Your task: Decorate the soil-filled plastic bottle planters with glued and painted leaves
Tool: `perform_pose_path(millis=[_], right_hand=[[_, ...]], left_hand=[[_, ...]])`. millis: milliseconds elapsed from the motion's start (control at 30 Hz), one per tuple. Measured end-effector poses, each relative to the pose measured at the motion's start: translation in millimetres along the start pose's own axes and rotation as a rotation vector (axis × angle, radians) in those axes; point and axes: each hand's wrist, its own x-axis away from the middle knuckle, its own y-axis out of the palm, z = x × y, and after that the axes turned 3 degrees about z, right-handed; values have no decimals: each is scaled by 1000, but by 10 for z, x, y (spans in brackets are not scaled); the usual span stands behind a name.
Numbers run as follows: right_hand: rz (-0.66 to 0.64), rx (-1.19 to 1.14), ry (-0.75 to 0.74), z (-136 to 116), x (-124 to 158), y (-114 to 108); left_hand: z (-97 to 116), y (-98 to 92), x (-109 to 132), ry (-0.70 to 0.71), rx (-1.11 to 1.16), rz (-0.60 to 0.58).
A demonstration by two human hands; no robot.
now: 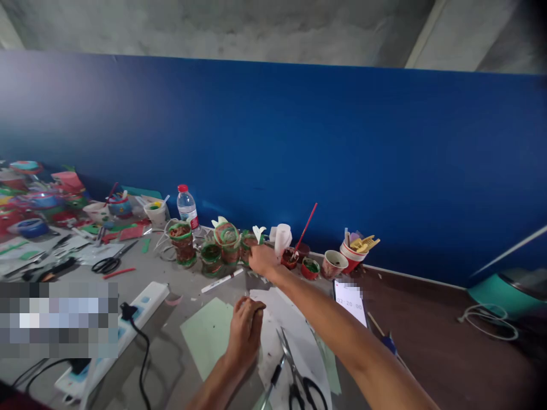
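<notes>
Hand (pixel 264 261) at brown-green pot (pixel 245 246)

I see a brown cup (pixel 245 245) with green trim standing upright on the counter (pixel 188 279), to the right of the red-capped bottle (pixel 187 204), its right side covered by my right hand (pixel 264 259). A white, pointed-petal flower (pixel 258 233) shows above it; I can't tell whether they touch.

From where I stand, there's room to pass low over the green paper (pixel 205 333). Behind it, a row of pots (pixel 212 259) bars the way to the blue partition (pixel 342 154)
</notes>
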Motion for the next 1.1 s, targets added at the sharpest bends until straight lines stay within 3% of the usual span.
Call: perform_pose_path(millis=[167,333,500,633,867,1100], right_hand=[[65,-79,8,65,-42,-11],[146,-260,4,247,79,-337],[96,-534,39,453,436,-689],[43,-713,86,545,809,-819],[-120,-1014,168,584,1284,-871],[-130,-1054,173,589,1419,-800]], left_hand=[[-33,8,11,-30,-11,18],[-20,18,27,-130,50,33],[8,-12,-4,-244,150,110],[-34,-17,-26,-339,245,185],[65,37,-24,-623,637,-21],[243,49,-47,-721,904,-224]])
